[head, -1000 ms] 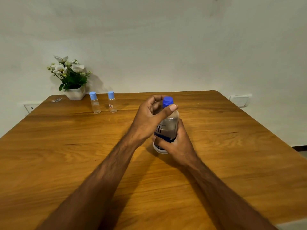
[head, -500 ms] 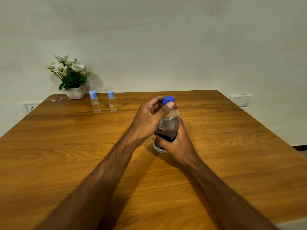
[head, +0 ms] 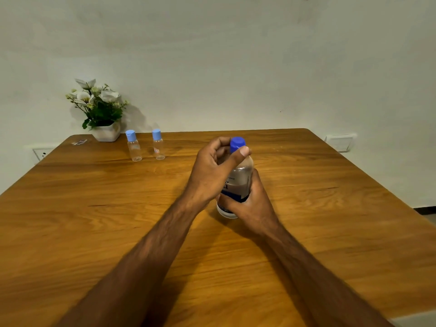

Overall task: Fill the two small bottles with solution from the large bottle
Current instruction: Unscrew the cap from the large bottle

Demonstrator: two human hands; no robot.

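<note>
Across the whole lower part of the view spreads a wooden table [head: 94, 220], its grain running left to right and its far edge against a plain pale wall [head: 236, 55]. On that wall, low down beside the table's right corner, sits a white switch plate [head: 339, 143], and a socket plate [head: 42, 154] shows at the left edge.

Both bare forearms reach in from the bottom and meet near the table's middle, where the large bottle [head: 243, 175] stands upright on the wood. It is clear, with a dark blue band of label low on its body and liquid inside (how full it is cannot be told behind the hands). The right hand [head: 253, 206] wraps its fingers round the lower body of the bottle, gripping it over the label. The left hand [head: 212, 171] arches over the top, its thumb and curled fingers pinching the blue cap [head: 237, 143], which sits on the neck.

At the far left corner a white pot of white flowers and green leaves [head: 101, 109] stands close to the wall. Just right of it, well apart from the hands, the two small bottles stand upright and side by side without touching: the left small bottle [head: 134, 146] and the right small bottle [head: 158, 145], both clear with light blue caps on. A small flat scrap [head: 79, 142] lies near the table's far left edge.
</note>
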